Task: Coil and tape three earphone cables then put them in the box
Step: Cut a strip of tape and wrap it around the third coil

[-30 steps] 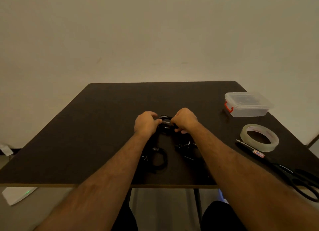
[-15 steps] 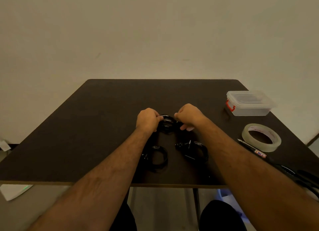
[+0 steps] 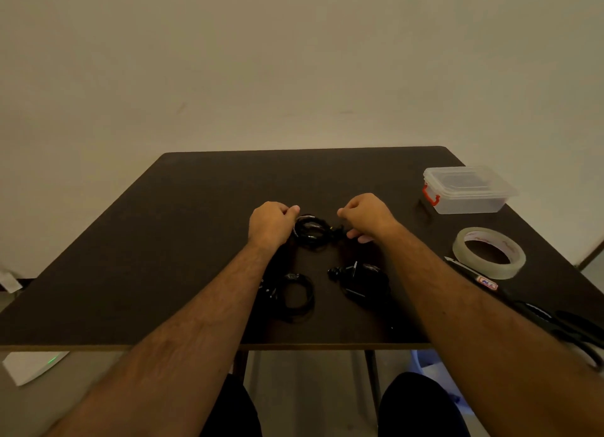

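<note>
Three black coiled earphone cables lie on the dark table (image 3: 196, 240). The far coil (image 3: 310, 231) sits between my hands. My left hand (image 3: 271, 226) is curled against its left edge, thumb over the rim. My right hand (image 3: 367, 216) is curled at its right side, fingertips around a short black end of the cable. Two more coils lie nearer me, one on the left (image 3: 296, 296) and one on the right (image 3: 363, 279), both untouched. The clear plastic box (image 3: 467, 193) with a red latch stands lidded at the far right.
A roll of clear tape (image 3: 489, 253) lies right of my right forearm. A pen-like cutter (image 3: 474, 275) and black scissors (image 3: 562, 325) lie along the right front edge. The table's front edge runs just below the near coils.
My hands have drawn slightly apart, uncovering the far coil that they were closed over before. The view has shifted a little; the two near coils stay in place.
</note>
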`<control>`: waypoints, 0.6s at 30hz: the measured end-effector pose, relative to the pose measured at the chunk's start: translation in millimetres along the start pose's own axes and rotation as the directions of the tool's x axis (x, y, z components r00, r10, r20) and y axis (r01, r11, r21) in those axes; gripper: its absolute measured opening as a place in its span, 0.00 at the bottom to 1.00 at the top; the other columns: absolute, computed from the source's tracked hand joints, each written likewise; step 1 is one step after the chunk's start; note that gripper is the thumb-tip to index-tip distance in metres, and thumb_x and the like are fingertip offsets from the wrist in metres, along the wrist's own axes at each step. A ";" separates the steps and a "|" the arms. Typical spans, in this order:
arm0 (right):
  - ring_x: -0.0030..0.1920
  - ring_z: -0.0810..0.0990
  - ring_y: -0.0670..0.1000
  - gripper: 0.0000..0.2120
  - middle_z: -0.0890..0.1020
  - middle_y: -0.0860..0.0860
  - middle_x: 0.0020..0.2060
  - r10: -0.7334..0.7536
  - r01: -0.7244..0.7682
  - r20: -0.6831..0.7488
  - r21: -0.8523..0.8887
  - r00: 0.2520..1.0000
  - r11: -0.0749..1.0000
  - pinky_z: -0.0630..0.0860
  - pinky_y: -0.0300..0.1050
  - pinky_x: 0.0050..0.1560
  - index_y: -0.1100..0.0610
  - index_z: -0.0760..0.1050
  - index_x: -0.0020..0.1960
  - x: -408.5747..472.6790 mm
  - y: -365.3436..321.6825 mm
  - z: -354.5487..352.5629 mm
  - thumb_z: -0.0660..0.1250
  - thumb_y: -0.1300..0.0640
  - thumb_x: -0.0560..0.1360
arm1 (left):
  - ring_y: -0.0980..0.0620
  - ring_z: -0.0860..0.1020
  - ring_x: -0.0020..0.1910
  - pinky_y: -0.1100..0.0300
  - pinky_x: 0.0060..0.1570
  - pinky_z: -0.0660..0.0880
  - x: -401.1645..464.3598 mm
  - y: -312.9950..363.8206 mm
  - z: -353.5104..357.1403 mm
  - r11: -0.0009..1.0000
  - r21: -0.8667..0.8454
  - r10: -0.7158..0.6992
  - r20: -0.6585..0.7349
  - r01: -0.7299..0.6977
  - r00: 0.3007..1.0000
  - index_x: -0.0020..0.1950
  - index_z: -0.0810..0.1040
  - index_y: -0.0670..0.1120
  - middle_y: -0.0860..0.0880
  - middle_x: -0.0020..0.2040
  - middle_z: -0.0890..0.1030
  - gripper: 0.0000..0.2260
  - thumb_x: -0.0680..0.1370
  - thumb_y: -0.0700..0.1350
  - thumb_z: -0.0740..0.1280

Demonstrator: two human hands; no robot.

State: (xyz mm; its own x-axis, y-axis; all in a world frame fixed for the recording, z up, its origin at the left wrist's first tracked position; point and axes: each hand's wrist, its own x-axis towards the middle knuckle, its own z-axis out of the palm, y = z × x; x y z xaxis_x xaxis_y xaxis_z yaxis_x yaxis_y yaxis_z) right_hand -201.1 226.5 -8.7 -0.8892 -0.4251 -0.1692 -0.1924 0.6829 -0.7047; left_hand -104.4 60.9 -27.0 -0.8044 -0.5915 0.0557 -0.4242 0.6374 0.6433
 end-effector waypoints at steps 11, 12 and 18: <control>0.41 0.81 0.46 0.01 0.81 0.49 0.43 -0.182 0.164 -0.164 -0.117 0.969 0.980 0.78 0.40 0.40 0.51 0.78 0.47 -54.6 29.4 -77.7 0.69 0.56 0.78 | 0.60 0.76 0.44 0.63 0.45 0.71 -32.5 55.1 2.7 0.965 -0.039 0.250 -0.165 -0.260 0.954 0.56 0.83 0.49 0.54 0.48 0.82 0.10 0.81 0.51 0.65; 0.40 0.82 0.46 0.03 0.82 0.50 0.42 -0.184 0.162 -0.176 -0.135 0.967 0.978 0.78 0.41 0.41 0.51 0.78 0.45 -63.9 36.8 -90.3 0.70 0.57 0.77 | 0.60 0.76 0.44 0.63 0.45 0.71 -38.2 65.9 5.9 0.957 -0.037 0.278 -0.155 -0.287 0.948 0.55 0.83 0.50 0.55 0.47 0.82 0.10 0.81 0.52 0.65; 0.38 0.82 0.49 0.06 0.83 0.52 0.40 -0.041 -0.007 -0.170 -0.276 0.985 0.961 0.75 0.41 0.35 0.54 0.79 0.40 -130.4 90.8 -155.3 0.73 0.62 0.74 | 0.59 0.77 0.48 0.60 0.50 0.73 -83.6 129.0 43.8 0.906 -0.047 0.422 0.048 -0.420 0.905 0.54 0.82 0.50 0.55 0.48 0.81 0.08 0.80 0.51 0.67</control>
State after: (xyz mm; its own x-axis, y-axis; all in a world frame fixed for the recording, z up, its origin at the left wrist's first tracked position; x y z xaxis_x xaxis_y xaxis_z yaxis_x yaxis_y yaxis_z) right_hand -167.2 436.2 56.4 -0.9380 -0.3460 -0.0203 -0.2931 0.8233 -0.4860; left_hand -110.1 214.2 17.9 -0.9270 -0.2430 0.2855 -0.0270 0.8028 0.5957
